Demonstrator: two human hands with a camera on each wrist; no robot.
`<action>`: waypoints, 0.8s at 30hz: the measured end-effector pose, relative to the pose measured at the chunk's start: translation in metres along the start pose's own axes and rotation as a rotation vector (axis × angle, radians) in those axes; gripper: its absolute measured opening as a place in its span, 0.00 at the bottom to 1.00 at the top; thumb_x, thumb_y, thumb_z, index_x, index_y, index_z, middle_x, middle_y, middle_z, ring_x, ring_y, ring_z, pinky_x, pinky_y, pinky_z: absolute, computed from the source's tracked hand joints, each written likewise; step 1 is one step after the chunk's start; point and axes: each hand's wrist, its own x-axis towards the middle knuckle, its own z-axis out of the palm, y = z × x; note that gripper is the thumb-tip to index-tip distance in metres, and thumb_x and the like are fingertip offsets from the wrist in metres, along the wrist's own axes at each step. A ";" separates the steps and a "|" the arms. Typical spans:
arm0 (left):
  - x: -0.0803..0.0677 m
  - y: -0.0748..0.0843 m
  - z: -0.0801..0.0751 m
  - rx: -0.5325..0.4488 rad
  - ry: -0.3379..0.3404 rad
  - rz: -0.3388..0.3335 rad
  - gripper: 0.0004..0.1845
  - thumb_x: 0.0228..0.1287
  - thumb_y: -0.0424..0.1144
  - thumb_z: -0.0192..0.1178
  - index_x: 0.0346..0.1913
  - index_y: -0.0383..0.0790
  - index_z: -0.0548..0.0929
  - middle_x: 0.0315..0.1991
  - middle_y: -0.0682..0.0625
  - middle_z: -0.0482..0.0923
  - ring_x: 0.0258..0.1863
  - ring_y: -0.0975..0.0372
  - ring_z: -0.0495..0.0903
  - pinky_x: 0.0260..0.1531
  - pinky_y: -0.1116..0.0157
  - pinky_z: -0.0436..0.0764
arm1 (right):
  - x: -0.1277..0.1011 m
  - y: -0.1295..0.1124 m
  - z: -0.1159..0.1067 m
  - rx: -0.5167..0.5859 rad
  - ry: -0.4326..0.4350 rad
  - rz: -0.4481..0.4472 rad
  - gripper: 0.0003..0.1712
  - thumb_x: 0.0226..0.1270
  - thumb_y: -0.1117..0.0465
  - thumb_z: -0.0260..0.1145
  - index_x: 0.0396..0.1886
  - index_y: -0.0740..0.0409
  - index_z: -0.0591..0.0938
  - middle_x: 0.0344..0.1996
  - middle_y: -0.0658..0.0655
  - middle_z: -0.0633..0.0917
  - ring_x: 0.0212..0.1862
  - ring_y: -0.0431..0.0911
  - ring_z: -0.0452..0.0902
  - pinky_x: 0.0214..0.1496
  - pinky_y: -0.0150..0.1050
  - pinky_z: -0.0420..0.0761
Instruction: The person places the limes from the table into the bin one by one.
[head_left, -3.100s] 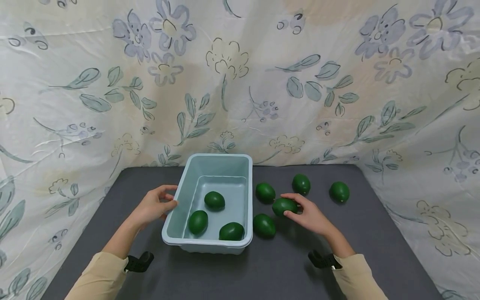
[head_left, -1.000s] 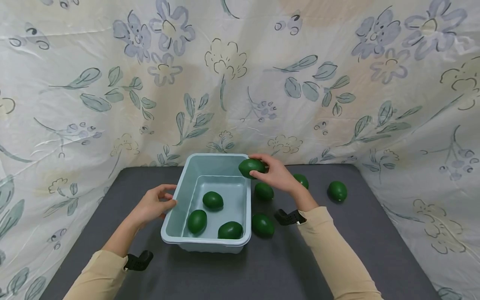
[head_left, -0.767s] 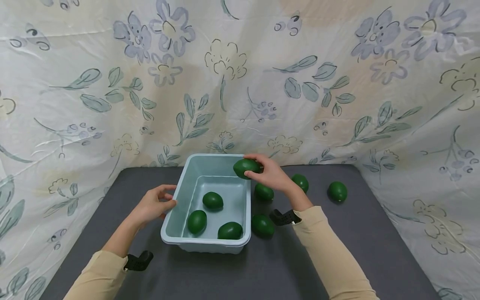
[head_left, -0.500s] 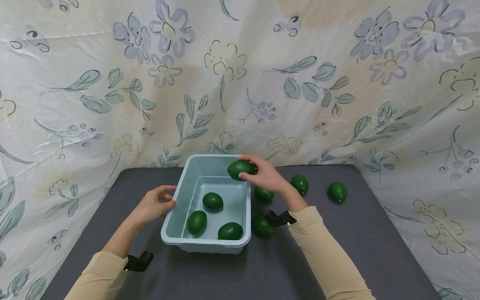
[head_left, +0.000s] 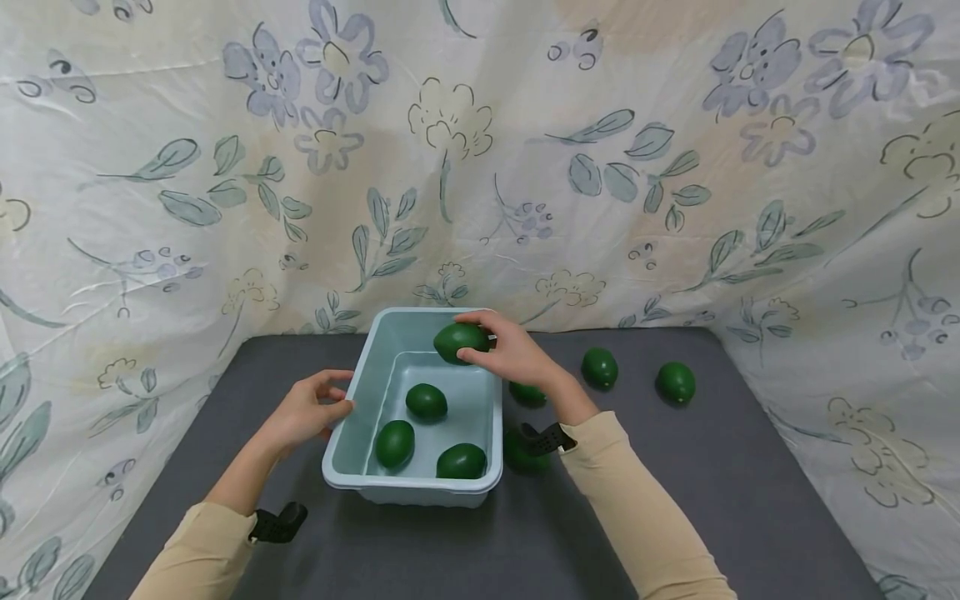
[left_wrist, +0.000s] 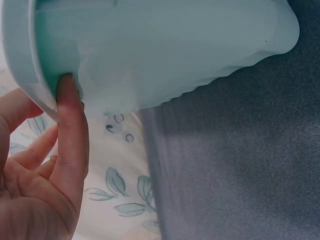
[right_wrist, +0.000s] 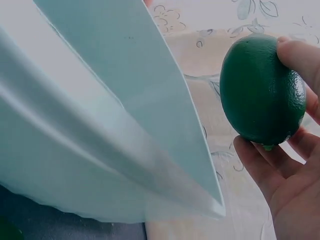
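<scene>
A light blue plastic tub point(head_left: 430, 493) stands at the middle of the dark table, with three green limes inside, one of them the lime point(head_left: 426, 402) nearest its middle. My left hand point(head_left: 309, 411) pinches the tub's left rim, its fingertips on both sides of the lip point(left_wrist: 30, 55) in the left wrist view. Over the back right part of the tub, my right hand point(head_left: 510, 350) grips another lime point(head_left: 459, 342) between thumb and fingers. The right wrist view shows this glossy lime point(right_wrist: 260, 90) held above the tub's rim, its small nub pointing down.
Right of the tub lie several more limes. One lime point(head_left: 527, 394) is partly hidden by my right forearm, and another lime point(head_left: 525, 454) sits behind the wrist strap. Two limes point(head_left: 599, 368) lie farther right. Flowered cloth point(head_left: 450, 208) hangs behind and beside the table point(head_left: 750, 500).
My right hand has picked up a lime from the table beside the tub and carried it up and leftward over the tub. The left hand stays at the rim.
</scene>
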 end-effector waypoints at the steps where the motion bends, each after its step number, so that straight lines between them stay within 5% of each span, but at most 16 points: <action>1: 0.000 0.000 0.000 0.000 0.000 -0.001 0.30 0.62 0.36 0.57 0.66 0.36 0.61 0.43 0.39 0.74 0.34 0.58 0.79 0.26 0.59 0.82 | 0.000 -0.001 0.001 0.007 -0.005 -0.007 0.28 0.60 0.55 0.66 0.61 0.51 0.71 0.55 0.52 0.73 0.47 0.43 0.74 0.50 0.41 0.76; 14: 0.001 0.000 0.000 0.001 -0.001 -0.016 0.30 0.62 0.36 0.58 0.66 0.36 0.61 0.43 0.39 0.74 0.34 0.59 0.79 0.27 0.59 0.82 | 0.004 -0.010 0.008 0.027 -0.043 -0.023 0.29 0.60 0.56 0.65 0.61 0.50 0.70 0.53 0.51 0.74 0.46 0.42 0.74 0.46 0.39 0.76; 24: 0.002 0.001 0.000 -0.004 -0.003 -0.016 0.30 0.62 0.36 0.58 0.66 0.36 0.61 0.43 0.39 0.74 0.35 0.59 0.79 0.27 0.59 0.82 | 0.004 -0.010 0.010 0.003 -0.061 -0.035 0.29 0.62 0.55 0.64 0.63 0.51 0.69 0.58 0.50 0.73 0.54 0.43 0.72 0.56 0.42 0.73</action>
